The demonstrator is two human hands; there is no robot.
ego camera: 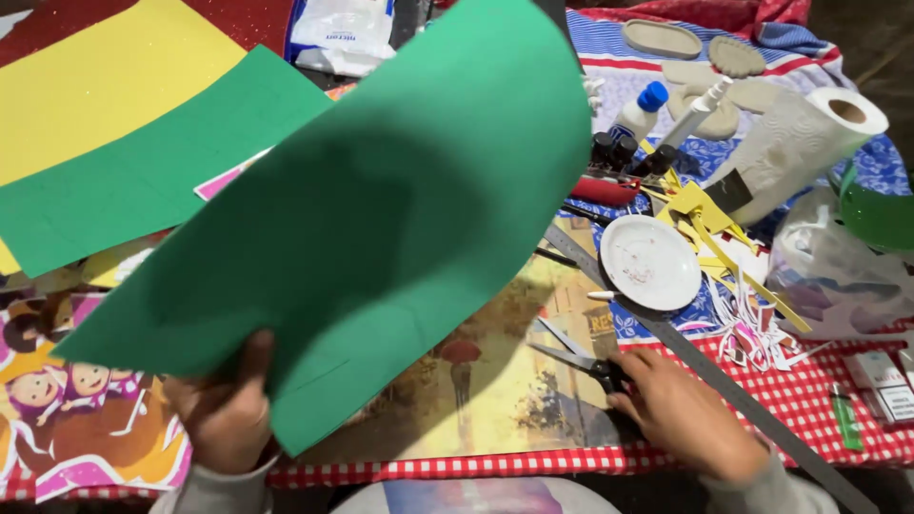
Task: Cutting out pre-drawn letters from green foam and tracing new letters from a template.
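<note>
The left hand (227,409) pinches the lower corner of a large green foam sheet (371,209), lifted and bowed over the table; it looks light, soft and floppy (likely to crease if gripped hard), so an edge with the thumb on top seems the sensible hold. The right hand (681,411) rests on the handles of the scissors (571,357), fingers closing around them, blades open on a picture mat (495,390). Close by lie a long grey ruler (705,366), a white plate (650,262), yellow paper scraps (705,224) and a paper towel roll (795,148); another green sheet (143,171) lies flat at left, crowding the surface.
</note>
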